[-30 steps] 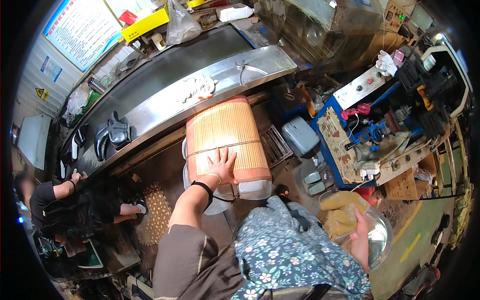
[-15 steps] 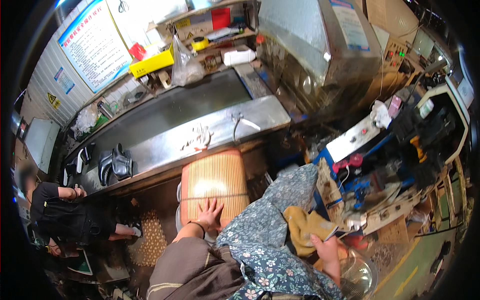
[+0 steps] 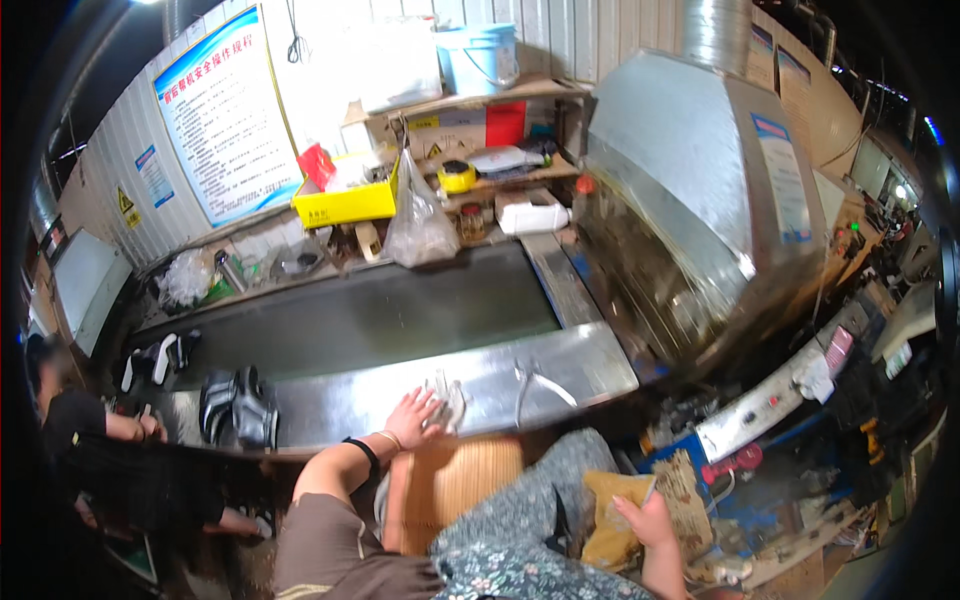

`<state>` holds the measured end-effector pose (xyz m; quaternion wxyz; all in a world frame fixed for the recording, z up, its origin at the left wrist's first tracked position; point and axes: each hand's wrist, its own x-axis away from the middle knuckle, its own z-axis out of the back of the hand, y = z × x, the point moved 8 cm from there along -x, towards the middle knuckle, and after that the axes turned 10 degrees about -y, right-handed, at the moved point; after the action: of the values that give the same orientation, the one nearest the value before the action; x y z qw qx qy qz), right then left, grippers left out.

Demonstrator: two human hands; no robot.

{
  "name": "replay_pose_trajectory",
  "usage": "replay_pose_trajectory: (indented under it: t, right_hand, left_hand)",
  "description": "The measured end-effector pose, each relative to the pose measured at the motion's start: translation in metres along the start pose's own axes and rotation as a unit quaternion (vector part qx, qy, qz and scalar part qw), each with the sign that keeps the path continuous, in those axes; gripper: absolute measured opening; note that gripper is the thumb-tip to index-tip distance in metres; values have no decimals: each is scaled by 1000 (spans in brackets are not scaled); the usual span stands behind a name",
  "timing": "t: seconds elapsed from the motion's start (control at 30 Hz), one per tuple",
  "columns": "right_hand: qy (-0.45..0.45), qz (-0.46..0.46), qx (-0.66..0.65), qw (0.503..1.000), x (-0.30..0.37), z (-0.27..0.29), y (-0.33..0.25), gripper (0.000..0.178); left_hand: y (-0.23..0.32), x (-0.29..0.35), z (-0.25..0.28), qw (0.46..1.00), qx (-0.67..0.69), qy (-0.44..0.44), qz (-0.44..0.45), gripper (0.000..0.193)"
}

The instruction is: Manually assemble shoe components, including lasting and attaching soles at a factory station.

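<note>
My left hand (image 3: 415, 418) reaches over the metal ledge (image 3: 330, 405) with its fingers stretched out, beside small pale pieces (image 3: 450, 398) lying there. Whether the fingertips touch them I cannot tell. Below that hand is a slatted, tan stool-like seat (image 3: 455, 480) with rounded corners. My right hand (image 3: 650, 518) grips a mustard-yellow cloth (image 3: 608, 520) by its edge, over my floral apron (image 3: 510, 500). The cloth's exact kind is unclear. Farther right on the ledge lies a curved white strip (image 3: 540, 390).
Black shoes (image 3: 238, 408) stand at the ledge's left end, beside a dark conveyor belt (image 3: 390, 310). Another person (image 3: 100, 440) works at far left. A sloping metal hood (image 3: 680, 150) rises at back right. A cluttered blue-framed bench (image 3: 750, 420) flanks my right side.
My left hand has left the slatted seat and moved forward to the pale pieces on the ledge. The view has tilted up. My right hand keeps hold of the mustard-yellow cloth.
</note>
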<state>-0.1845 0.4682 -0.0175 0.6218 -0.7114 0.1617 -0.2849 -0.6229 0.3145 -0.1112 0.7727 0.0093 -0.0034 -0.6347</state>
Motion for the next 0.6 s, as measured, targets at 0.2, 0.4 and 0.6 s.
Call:
replay_pose_trajectory:
  t: [0.2,0.4,0.6]
  right_hand:
    - [-54,-39,177,982,-158,-58,-73,26]
    - [-144,55,208,966,-342,-135,-214,26]
    - [-207,209,179,939,-494,-198,-288,24]
  left_hand:
    - [-64,-39,-71,989,46,-35,-139,64]
    - [-78,-47,-67,986,95,-46,-127,63]
    - [-85,-59,-65,985,102,-57,-123,61]
